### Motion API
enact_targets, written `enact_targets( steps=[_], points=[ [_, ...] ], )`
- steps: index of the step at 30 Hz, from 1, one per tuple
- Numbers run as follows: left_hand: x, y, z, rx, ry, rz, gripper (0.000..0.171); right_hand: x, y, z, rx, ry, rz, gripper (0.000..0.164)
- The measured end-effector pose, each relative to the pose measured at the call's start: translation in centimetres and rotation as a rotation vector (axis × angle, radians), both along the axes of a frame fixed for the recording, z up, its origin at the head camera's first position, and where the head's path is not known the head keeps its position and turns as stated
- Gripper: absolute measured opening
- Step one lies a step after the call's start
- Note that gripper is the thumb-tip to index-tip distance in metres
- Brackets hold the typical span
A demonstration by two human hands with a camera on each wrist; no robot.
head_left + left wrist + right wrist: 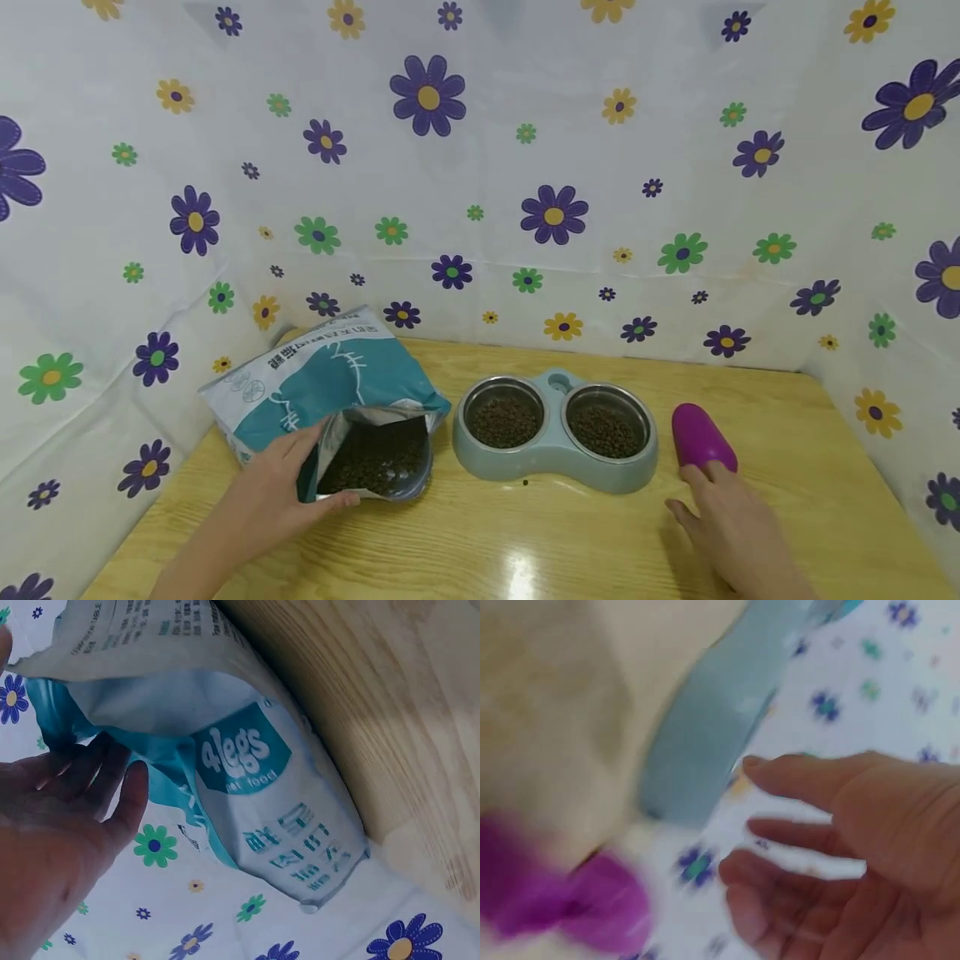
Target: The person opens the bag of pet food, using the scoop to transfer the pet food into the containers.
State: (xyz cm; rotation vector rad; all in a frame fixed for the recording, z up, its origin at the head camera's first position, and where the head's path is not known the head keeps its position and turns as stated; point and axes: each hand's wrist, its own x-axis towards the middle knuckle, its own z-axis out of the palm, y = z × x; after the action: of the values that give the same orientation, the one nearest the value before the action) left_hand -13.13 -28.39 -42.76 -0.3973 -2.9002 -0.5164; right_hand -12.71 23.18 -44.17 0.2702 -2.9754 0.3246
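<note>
On the left of the wooden table lies a teal and white bag of pet food (341,367), its mouth gaping and brown kibble (375,458) visible inside. My left hand (281,479) holds the bag's mouth at its edge, thumb along the lower rim. In the left wrist view, the fingers of that left hand (71,810) meet the teal edge of the bag (255,757). A purple scoop (701,437) lies at the right. Close by it is my right hand (735,525); in the right wrist view this right hand (840,847) has loosely bent fingers, nothing between them, apart from the blurred scoop (604,907).
A blue-grey double feeder (555,458) stands mid-table, with kibble in both metal bowls. One loose pellet (526,482) sits in front of it. Behind and at the sides hangs a white flowered cloth (495,158).
</note>
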Motion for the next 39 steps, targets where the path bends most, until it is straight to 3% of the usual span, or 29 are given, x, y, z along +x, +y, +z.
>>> enact_targets(
  steps=[3,5,8,11,15,19,25,31,34,36,39],
  points=[
    [0.4,0.3,-0.1,-0.105,0.023,-0.009,0.115,-1.3,-4.0,1.1,0.038,0.243,0.223,0.031],
    [0.6,0.4,-0.2,-0.134,0.000,-0.009,0.115,-2.7,-7.0,1.7,0.063,0.319,0.350,0.029],
    [0.9,0.6,-0.2,-0.142,-0.053,0.003,0.104,-5.2,-11.2,2.2,0.115,0.359,0.518,0.029],
    [1.2,0.9,-0.2,-0.143,-0.082,0.025,0.089,-7.5,-14.8,2.3,0.186,0.371,0.612,0.033],
    [1.7,1.1,-0.3,-0.177,-0.062,0.048,0.065,-9.7,-18.3,2.0,0.288,0.362,0.642,0.040],
    [2.2,1.4,-0.4,-0.267,-0.009,0.036,0.051,-11.0,-20.4,1.8,0.346,0.380,0.658,0.023],
    [2.8,2.1,-0.4,-0.458,-0.034,0.010,0.041,-11.9,-22.3,1.5,0.420,0.444,0.694,0.017],
    [3.2,2.1,-0.6,-0.484,-0.031,-0.002,0.027,-12.8,-23.3,1.3,0.491,0.440,0.714,0.017],
    [3.4,1.8,-0.7,-0.451,0.054,-0.017,0.024,-13.3,-23.5,1.5,0.508,0.421,0.759,0.017],
    [3.6,1.5,-0.4,-0.423,0.156,-0.025,0.026,-13.7,-23.4,2.1,0.500,0.400,0.787,0.015],
    [3.6,1.0,1.1,-0.372,0.302,-0.033,0.031,-14.5,-23.4,3.9,0.441,0.361,0.815,0.017]
  ],
)
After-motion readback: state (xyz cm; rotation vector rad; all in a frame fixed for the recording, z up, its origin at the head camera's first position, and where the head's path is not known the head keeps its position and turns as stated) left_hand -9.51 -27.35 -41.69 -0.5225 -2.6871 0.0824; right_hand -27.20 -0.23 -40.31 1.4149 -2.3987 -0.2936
